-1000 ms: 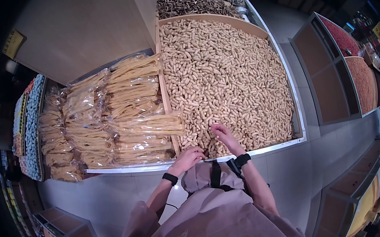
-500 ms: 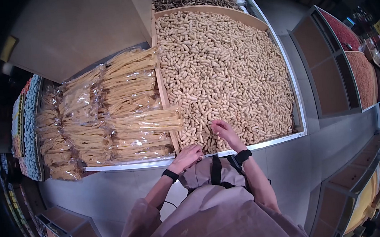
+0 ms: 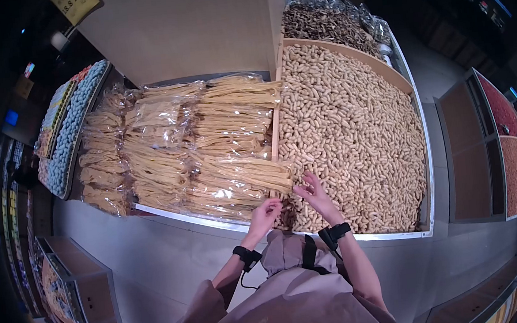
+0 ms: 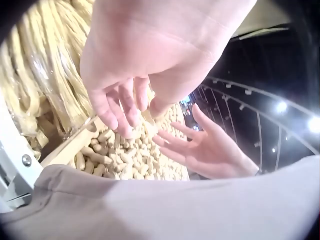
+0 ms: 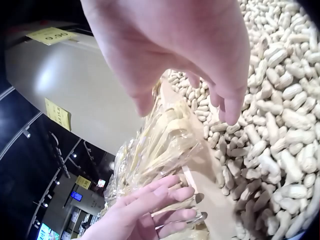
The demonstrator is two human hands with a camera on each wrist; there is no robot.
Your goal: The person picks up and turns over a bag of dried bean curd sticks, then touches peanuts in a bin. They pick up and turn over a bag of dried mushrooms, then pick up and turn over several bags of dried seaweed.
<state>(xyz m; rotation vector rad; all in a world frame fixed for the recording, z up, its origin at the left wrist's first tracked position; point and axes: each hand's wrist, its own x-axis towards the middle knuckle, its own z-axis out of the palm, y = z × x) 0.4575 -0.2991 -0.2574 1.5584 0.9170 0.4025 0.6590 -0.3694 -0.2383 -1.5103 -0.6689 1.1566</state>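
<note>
Clear plastic bags of long, dried yellowish strips (image 3: 234, 170) lie stacked left of a wooden divider (image 5: 200, 165), and unshelled peanuts (image 3: 354, 134) fill the bin on its right. One bag's end sticks out over the divider. My right hand (image 3: 318, 199) hovers beside that bag end, thumb and fingers apart with nothing gripped. In the right wrist view the bag end (image 5: 172, 130) shows below the gap between thumb and fingers. My left hand (image 3: 265, 216) is near the bin's front edge by the divider, its fingers loosely bent and holding nothing.
A white metal rim (image 3: 196, 223) runs along the display's front. Dark dried goods (image 3: 333, 26) lie behind the peanuts, and a tall beige panel (image 3: 192, 32) stands behind the bags. Another display (image 3: 478, 142) is across the aisle at right.
The head view has turned left, so the bins sit further right in it. Both hands have shifted left over the display, the right from above the peanuts to the overhanging bag end, its fingers now spread.
</note>
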